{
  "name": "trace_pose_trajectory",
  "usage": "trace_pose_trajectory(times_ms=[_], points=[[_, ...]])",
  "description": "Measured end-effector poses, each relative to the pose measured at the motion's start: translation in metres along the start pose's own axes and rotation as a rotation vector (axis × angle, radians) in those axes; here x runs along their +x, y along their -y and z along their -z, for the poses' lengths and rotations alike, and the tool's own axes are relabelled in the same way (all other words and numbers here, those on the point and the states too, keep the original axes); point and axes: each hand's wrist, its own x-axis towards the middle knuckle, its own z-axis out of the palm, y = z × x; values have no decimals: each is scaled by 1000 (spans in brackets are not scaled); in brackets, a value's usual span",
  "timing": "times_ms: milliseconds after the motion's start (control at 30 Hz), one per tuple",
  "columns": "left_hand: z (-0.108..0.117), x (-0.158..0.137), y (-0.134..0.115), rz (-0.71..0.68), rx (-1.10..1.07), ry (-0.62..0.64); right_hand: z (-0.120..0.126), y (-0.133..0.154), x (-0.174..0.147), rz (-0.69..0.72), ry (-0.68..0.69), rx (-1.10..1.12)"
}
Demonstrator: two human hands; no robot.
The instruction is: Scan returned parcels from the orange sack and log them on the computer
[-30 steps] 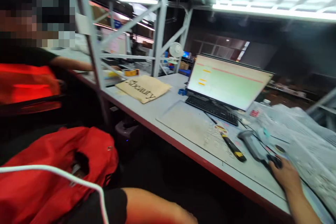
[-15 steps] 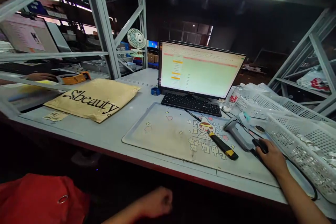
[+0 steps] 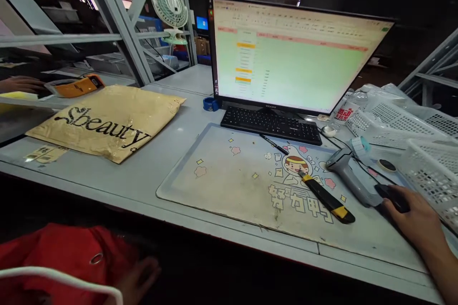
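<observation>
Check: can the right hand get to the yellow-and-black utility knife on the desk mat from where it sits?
Probably yes. The right hand rests on the mouse, the utility knife lies just to its left on the desk mat, with only bare mat between.

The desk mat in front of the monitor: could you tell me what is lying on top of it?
On the desk mat lie a black and yellow utility knife, a pen and a grey barcode scanner. The right hand rests on a black mouse, covering most of it.

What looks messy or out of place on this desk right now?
The desk mat is stained and grubby. A utility knife lies loose at a slant on it, near the right hand on the mouse. The barcode scanner lies on its side.
</observation>
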Motion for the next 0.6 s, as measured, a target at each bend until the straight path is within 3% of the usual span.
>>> trace_pose_trajectory(times_ms=[200,333,467,600], points=[[-39,24,-66,75,361,121,6,2,0,41,-7,-14],[-53,28,-91,101,506,144,5,2,-1,63,-18,-15],[-47,36,-98,120,458,179,6,3,-2,37,-28,-5],[-25,59,-101,137,410,306,10,7,-2,27,-13,-27]])
